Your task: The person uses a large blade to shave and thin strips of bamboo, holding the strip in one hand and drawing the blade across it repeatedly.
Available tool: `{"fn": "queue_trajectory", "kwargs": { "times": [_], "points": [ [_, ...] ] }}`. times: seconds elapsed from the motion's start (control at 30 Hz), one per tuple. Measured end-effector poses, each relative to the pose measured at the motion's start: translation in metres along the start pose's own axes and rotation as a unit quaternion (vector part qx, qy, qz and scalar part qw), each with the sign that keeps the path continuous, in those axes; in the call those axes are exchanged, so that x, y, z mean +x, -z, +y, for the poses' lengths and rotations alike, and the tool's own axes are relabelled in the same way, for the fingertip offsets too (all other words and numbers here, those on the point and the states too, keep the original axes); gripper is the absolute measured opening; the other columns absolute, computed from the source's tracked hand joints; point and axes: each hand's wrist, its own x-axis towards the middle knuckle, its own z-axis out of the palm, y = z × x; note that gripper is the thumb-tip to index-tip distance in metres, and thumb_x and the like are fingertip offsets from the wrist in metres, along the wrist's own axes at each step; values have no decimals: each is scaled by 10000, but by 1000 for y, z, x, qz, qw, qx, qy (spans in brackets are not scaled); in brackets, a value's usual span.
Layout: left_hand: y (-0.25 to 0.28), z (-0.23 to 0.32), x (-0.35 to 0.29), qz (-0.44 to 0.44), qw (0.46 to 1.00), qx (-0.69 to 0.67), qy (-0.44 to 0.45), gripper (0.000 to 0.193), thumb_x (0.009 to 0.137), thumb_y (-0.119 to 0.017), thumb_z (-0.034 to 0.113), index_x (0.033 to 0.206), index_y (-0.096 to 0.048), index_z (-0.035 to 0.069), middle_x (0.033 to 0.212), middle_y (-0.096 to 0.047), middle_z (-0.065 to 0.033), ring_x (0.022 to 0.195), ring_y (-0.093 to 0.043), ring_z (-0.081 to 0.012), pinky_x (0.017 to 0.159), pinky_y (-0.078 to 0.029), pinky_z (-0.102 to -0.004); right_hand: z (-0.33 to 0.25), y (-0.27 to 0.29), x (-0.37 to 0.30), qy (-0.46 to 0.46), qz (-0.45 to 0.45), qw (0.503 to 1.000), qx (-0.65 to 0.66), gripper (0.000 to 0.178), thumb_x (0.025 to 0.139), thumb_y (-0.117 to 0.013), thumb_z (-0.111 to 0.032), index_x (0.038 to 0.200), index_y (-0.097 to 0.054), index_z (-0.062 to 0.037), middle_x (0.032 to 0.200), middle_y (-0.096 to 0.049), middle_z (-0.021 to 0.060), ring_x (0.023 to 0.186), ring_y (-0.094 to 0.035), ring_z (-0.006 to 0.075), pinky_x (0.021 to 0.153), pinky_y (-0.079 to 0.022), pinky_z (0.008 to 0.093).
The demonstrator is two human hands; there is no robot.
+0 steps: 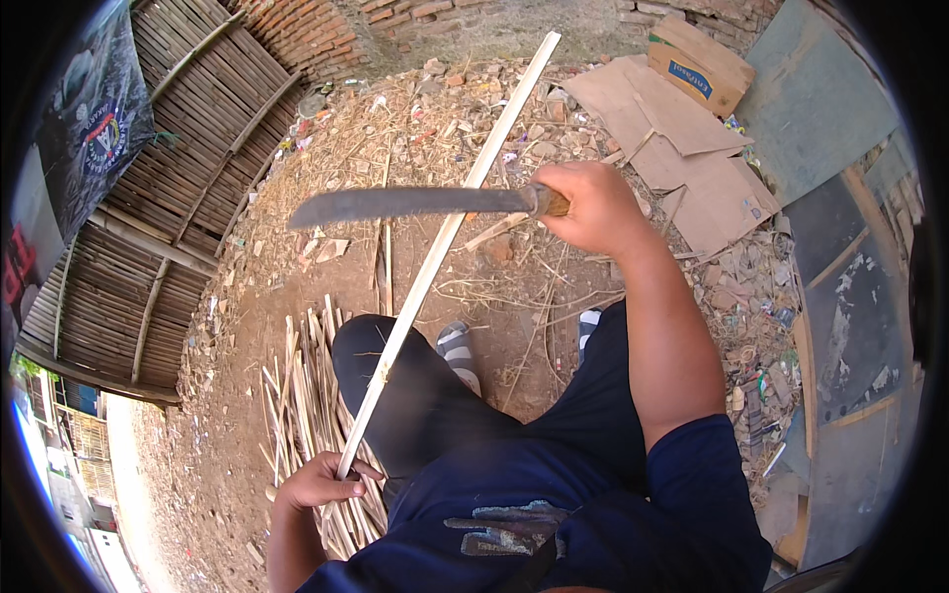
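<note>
My right hand [591, 206] is closed round the wooden handle of a machete [395, 206]. Its long dark blade points left and crosses over a pale bamboo strip [427, 285]; whether blade and strip touch I cannot tell. Low on the left, my left hand [321, 481] grips the near end of that strip between thumb and fingers. From there the strip slants up and away past my knee, its far end over the rubble. Beside my left leg, a pile of similar split strips [304, 381] lies on the ground, partly behind my left hand and forearm.
Bare dirt scattered with straw and broken brick [435, 109] spreads ahead of my feet. Slatted bamboo panels [188, 158] stand at the left. On the right are flattened cardboard [682, 133], a cardboard box [704, 61] and grey boards [825, 109]. A brick wall [306, 35] closes the far side.
</note>
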Motion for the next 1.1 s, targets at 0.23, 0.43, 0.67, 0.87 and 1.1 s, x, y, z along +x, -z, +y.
{"fn": "queue_trajectory", "kwargs": {
  "times": [0.23,0.43,0.67,0.87,1.1],
  "points": [
    [0,5,-4,51,998,41,5,475,839,-866,259,1199,-729,-20,724,-613,63,599,-488,-24,559,-345,-192,26,10,-3,-162,12,986,-36,182,786,-788,-214,925,-707,-128,797,-687,126,770,-682,360,659,-526,465],
    [-11,-8,12,239,962,119,-59,278,902,-828,157,1124,-751,9,694,-605,70,622,-489,-12,571,-395,-202,7,1,-2,-77,-82,993,-34,218,778,-802,-186,962,-718,-104,814,-688,147,770,-674,378,670,-510,459],
    [-6,-13,17,440,820,356,-81,347,860,-848,272,1138,-768,81,473,-437,21,432,-399,-67,459,-334,-281,17,6,-1,-160,-47,985,-55,204,806,-779,-234,951,-700,-115,815,-701,131,792,-685,378,683,-529,485],
    [-2,-26,22,456,803,362,-128,343,851,-845,255,1138,-770,83,464,-441,-9,409,-404,-88,447,-337,-293,23,8,-4,-160,-6,985,-61,235,814,-797,-248,991,-713,-118,838,-713,136,807,-693,379,698,-534,474],
    [15,-53,23,475,785,372,-139,324,843,-852,242,1103,-770,68,466,-432,-7,407,-397,-89,441,-328,-297,37,16,-6,-217,1,976,-23,339,826,-818,-271,1104,-735,-95,895,-732,157,851,-708,380,721,-540,445]
  ]
}}
